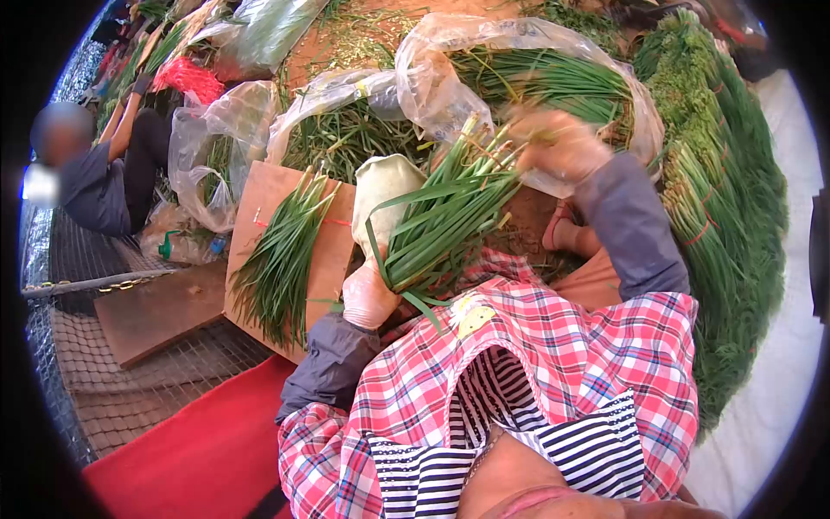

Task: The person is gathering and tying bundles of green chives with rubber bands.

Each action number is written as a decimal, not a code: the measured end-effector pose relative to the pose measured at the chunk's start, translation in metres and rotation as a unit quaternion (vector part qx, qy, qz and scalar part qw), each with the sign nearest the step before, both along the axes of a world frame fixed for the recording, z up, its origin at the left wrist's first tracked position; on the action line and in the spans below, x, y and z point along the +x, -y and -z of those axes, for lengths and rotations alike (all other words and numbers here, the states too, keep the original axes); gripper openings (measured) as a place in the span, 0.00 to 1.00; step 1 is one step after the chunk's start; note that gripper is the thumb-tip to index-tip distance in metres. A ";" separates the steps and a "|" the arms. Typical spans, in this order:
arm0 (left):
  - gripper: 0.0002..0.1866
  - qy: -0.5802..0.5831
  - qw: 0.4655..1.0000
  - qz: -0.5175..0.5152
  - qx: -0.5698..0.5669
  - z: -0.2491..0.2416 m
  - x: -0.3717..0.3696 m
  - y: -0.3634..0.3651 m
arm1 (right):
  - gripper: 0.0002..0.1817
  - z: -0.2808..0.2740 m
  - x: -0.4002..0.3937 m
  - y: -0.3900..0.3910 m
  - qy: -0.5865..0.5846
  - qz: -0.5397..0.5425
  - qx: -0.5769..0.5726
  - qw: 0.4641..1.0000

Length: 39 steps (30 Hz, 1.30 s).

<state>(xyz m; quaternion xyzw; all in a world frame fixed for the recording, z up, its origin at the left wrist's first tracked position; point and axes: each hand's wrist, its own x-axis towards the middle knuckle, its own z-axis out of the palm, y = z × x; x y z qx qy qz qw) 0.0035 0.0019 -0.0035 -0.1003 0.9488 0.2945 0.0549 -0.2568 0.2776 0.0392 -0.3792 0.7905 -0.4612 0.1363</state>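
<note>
A loose bunch of garlic chives (454, 221) lies slantwise in front of my body, pale stem ends at the upper right and leaves trailing down. My left hand (367, 290), in a whitish glove, is closed around its leafy side. By the stem ends is my right hand (566, 151), smeared by motion; I cannot make out whether its fingers hold anything. Left of the bunch, another bundle of chives (290, 259) rests on a brown board (244, 290), with a red tie strip (337, 222) beside it.
Clear plastic bags (441, 73) of greens surround the front. Bundles tied with red bands (692, 195) are piled at right. Red strips (188, 80) lie at upper left near a seated person (95, 186). A second board (160, 311) and red cloth (207, 441) are at lower left.
</note>
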 end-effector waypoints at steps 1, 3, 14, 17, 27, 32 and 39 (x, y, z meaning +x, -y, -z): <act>0.31 -0.005 1.000 0.003 -0.017 0.002 0.000 0.004 | 0.19 -0.010 0.026 0.020 -0.183 -0.023 0.092 0.979; 0.30 -0.025 0.999 0.017 -0.044 0.005 0.001 0.004 | 0.16 0.013 0.048 0.037 -0.205 -0.060 0.191 0.958; 0.33 -0.091 0.990 0.054 -0.097 0.006 0.012 0.004 | 0.11 0.049 0.002 -0.010 -0.076 0.270 0.212 0.936; 0.33 -0.123 0.989 0.046 -0.076 0.003 0.012 0.001 | 0.19 0.049 -0.042 -0.043 -0.037 0.150 0.454 0.878; 0.29 -0.078 0.967 0.130 -0.206 -0.028 0.007 0.011 | 0.29 0.033 0.039 0.059 0.108 -0.075 0.492 0.861; 0.29 -0.076 0.946 0.195 -0.247 -0.045 -0.002 0.022 | 0.14 0.103 0.041 0.052 0.041 0.080 0.410 0.908; 0.26 -0.113 0.928 0.254 -0.247 -0.048 0.004 0.038 | 0.17 0.091 -0.032 -0.032 0.353 0.016 0.138 0.925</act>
